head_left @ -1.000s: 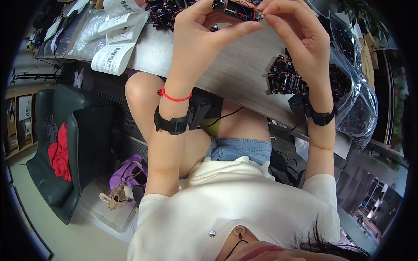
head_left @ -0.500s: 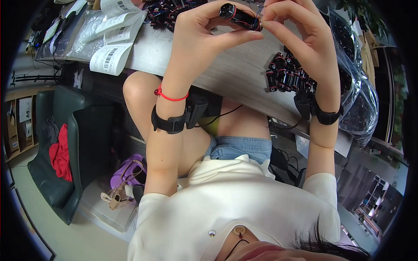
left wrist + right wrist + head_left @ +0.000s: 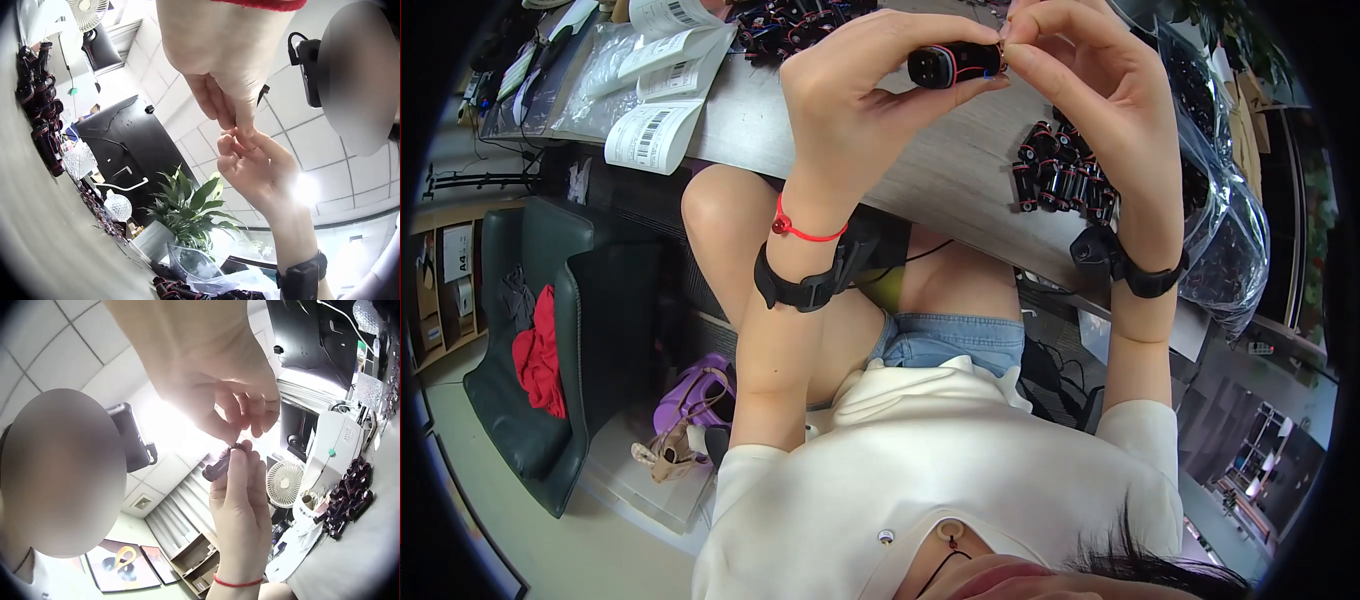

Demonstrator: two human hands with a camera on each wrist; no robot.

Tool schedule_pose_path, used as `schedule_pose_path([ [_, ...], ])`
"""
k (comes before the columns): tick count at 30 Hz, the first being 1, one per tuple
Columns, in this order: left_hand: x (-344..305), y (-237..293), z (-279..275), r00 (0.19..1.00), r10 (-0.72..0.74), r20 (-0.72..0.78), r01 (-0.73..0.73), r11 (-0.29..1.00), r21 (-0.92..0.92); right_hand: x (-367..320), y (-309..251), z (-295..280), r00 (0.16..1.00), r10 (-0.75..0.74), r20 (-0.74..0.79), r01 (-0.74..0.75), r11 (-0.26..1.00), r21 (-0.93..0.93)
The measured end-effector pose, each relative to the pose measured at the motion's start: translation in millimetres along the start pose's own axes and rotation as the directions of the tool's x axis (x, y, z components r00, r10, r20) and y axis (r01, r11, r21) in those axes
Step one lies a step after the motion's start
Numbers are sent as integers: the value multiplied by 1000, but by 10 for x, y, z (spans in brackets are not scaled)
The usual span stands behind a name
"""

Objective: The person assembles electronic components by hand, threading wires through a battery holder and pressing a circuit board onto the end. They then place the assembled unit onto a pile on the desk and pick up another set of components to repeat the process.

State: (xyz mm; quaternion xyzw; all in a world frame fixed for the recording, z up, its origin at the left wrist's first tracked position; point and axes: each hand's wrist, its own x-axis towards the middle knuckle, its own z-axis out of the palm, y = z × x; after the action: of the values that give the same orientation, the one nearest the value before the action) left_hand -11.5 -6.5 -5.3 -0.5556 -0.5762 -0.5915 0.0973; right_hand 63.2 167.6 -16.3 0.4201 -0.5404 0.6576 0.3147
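A small black cylindrical part (image 3: pixel 960 65) with a red line round it and thin wire at one end is raised above the table. My left hand (image 3: pixel 850 105) grips it between thumb and fingers, its slotted end toward the head camera. At the other end, the thumb and index finger of my right hand (image 3: pixel 1100 100) pinch close together; what lies between these tips is mostly hidden. In the right wrist view, the dark part (image 3: pixel 215 470) pokes out beside the left thumb, and the right fingertips meet its top.
Several similar black parts (image 3: pixel 1060 175) stand grouped on the table (image 3: pixel 940 165) at right, beside a clear plastic bag (image 3: pixel 1225 260). Another heap (image 3: pixel 775 35) lies at the back left, near barcode labels (image 3: pixel 645 135). A potted plant (image 3: pixel 187 197) stands farther back.
My left hand has turned at the wrist, swinging the black cylindrical part so its slotted end faces the head camera. My right hand has shifted slightly right, its fingertips staying at the wired end.
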Motion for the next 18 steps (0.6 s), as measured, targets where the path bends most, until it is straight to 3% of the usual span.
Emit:
schedule_pose_path([
  [1,-23,-43,16,1000,-2,2,2,1000,-1,7,-15,8,1000,-13,6,13,1000,-11],
  [4,-108,-258,99,985,173,-23,-173,985,27,26,-76,2,999,-5,35,9,996,-92],
  [9,-121,-375,235,981,165,-100,-164,986,26,52,-138,109,1000,-2,-16,-2,969,-245],
  [10,-43,-560,426,909,329,-255,-376,912,-165,49,-126,109,1000,-5,-16,1,970,-245],
  [12,79,-819,683,641,467,-609,-755,530,-387,30,-88,109,999,-15,-40,5,974,-226],
  [13,73,-681,583,640,470,-608,-755,529,-386,30,-75,111,999,-19,-51,8,976,-217],
  [15,-121,-293,248,905,289,-311,-359,912,-198,37,-68,121,998,-32,-49,19,972,-234],
  [16,-155,-191,167,975,120,-186,-128,991,-32,38,-67,126,998,-42,-47,29,967,-252],
  [18,-172,-220,180,975,111,-191,-120,992,-39,27,-65,129,997,-55,-48,40,962,-269],
])
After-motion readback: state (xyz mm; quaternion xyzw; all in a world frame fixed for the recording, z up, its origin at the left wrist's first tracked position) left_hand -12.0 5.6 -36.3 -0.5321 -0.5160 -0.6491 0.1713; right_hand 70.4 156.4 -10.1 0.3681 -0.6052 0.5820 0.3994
